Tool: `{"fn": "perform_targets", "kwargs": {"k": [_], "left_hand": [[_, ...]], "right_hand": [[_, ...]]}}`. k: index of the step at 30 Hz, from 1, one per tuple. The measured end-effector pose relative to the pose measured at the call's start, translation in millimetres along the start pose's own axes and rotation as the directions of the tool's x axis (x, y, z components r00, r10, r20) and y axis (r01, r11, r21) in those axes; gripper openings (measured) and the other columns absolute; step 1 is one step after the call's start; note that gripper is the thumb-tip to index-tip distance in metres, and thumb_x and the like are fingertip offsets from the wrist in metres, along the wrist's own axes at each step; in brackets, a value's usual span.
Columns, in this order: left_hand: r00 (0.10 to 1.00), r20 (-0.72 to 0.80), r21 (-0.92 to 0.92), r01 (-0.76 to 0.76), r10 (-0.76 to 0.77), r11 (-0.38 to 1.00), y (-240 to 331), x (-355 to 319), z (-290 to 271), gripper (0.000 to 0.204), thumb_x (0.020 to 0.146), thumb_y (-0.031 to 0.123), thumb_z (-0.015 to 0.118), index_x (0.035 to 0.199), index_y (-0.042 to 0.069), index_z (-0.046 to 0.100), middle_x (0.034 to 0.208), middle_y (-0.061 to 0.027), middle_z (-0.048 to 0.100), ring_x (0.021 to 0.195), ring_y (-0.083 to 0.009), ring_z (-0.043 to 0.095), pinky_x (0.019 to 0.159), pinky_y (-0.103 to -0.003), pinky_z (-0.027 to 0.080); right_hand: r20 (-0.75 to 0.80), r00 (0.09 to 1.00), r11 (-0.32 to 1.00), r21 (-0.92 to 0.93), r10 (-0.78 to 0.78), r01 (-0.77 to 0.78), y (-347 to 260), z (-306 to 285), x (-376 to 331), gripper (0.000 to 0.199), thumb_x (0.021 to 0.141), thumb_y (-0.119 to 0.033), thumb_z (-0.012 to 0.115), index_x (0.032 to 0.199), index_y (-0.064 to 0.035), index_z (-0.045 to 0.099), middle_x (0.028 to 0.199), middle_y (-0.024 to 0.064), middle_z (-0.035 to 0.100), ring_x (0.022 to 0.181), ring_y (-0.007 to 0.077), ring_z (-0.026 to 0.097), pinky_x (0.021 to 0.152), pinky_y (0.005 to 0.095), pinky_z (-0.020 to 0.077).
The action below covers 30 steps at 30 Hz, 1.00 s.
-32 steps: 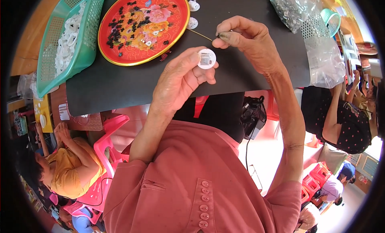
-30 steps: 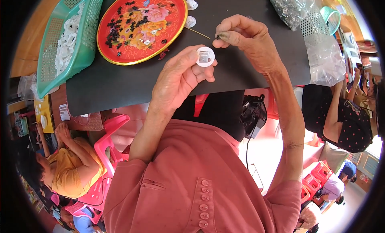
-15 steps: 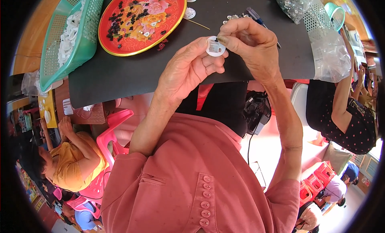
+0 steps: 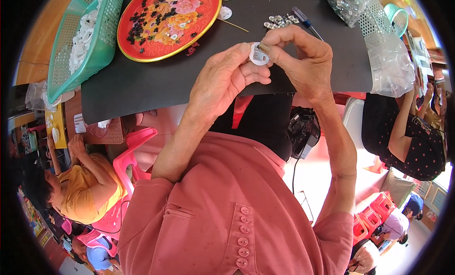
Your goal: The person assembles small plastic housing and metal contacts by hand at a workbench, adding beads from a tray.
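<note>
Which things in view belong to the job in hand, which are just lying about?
Likely in the job:
- white round part, in the left hand, right hand fingertips at it
- black pieces on the red tray
- white parts in the green basket
- metal pieces, perhaps

Seemingly lying about:
- screwdriver
- thin stick
- clear plastic bag

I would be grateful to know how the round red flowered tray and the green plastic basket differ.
Look: the round red flowered tray is patterned and yellow-rimmed; the green plastic basket is plain and perforated.
Shape: the tray is shallow, while the basket has tall sides.
Contents: the tray mostly bears scattered small black pieces; the basket holds heaped white pieces.
Both lie toward the person's left and bear loose parts.
</note>
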State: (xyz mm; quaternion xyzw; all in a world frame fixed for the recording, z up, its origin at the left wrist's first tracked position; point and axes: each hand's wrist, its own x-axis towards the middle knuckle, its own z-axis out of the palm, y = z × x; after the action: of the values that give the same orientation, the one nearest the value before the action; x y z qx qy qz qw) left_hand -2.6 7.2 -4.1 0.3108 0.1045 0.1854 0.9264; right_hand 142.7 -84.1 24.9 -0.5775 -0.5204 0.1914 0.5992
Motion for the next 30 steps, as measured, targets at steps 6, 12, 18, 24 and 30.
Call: {"fn": "perform_targets", "kwargs": {"k": [6, 12, 18, 24, 30], "left_hand": [[0.998, 0.036, -0.107, 0.054, -0.051, 0.993, 2, 1, -3, 0.034, 0.099, 0.021, 0.043, 0.112, -0.009, 0.053, 0.099, -0.0165, 0.062, 0.081, -0.0199, 0.065, 0.077, -0.036, 0.055], [0.995, 0.058, -0.222, 0.090, -0.079, 0.971, -1, 1, -9, 0.030, 0.098, 0.019, 0.046, 0.110, -0.007, 0.054, 0.098, -0.0171, 0.063, 0.083, -0.0202, 0.065, 0.078, -0.035, 0.055], [0.997, 0.072, -0.202, 0.046, -0.032, 0.978, -2, 2, -11, 0.028, 0.097, 0.019, 0.048, 0.110, -0.005, 0.054, 0.097, -0.0131, 0.062, 0.084, -0.0195, 0.065, 0.078, -0.035, 0.055], [0.999, 0.037, -0.111, 0.023, -0.019, 0.993, 0, 3, -12, 0.029, 0.098, 0.020, 0.047, 0.110, -0.005, 0.054, 0.098, -0.0131, 0.062, 0.085, -0.0185, 0.064, 0.078, -0.035, 0.054], [0.997, 0.059, -0.202, 0.070, -0.059, 0.977, 0, 4, -12, 0.030, 0.098, 0.023, 0.046, 0.106, -0.004, 0.056, 0.095, -0.0150, 0.063, 0.081, -0.0183, 0.065, 0.075, -0.034, 0.055]], "right_hand": [[-0.008, 1.000, 0.999, 0.043, 0.030, -0.030, 1, 2, -2, 0.010, 0.076, 0.006, 0.065, 0.084, -0.0004, 0.065, 0.078, 0.0007, 0.064, 0.071, 0.0063, 0.057, 0.065, 0.0207, 0.0488], [-0.002, 1.000, 1.000, 0.011, 0.013, -0.013, 1, 3, -1, 0.011, 0.075, 0.006, 0.066, 0.083, -0.0007, 0.066, 0.078, 0.0010, 0.064, 0.071, 0.0069, 0.056, 0.066, 0.0216, 0.0483], [0.031, 0.998, 0.991, -0.113, -0.063, 0.066, -3, 1, 3, 0.012, 0.072, 0.006, 0.066, 0.081, -0.0018, 0.067, 0.077, 0.0011, 0.064, 0.070, 0.0090, 0.057, 0.066, 0.0233, 0.0475], [0.051, 0.996, 0.972, -0.221, -0.073, 0.082, -12, 2, 7, 0.012, 0.072, 0.005, 0.066, 0.081, -0.0029, 0.066, 0.076, 0.0019, 0.065, 0.070, 0.0112, 0.058, 0.066, 0.0243, 0.0476], [0.077, 0.994, 0.970, -0.222, -0.079, 0.094, -7, 2, 9, 0.012, 0.072, 0.003, 0.066, 0.082, -0.0034, 0.067, 0.076, 0.0034, 0.064, 0.070, 0.0135, 0.058, 0.065, 0.0258, 0.0471]]}}
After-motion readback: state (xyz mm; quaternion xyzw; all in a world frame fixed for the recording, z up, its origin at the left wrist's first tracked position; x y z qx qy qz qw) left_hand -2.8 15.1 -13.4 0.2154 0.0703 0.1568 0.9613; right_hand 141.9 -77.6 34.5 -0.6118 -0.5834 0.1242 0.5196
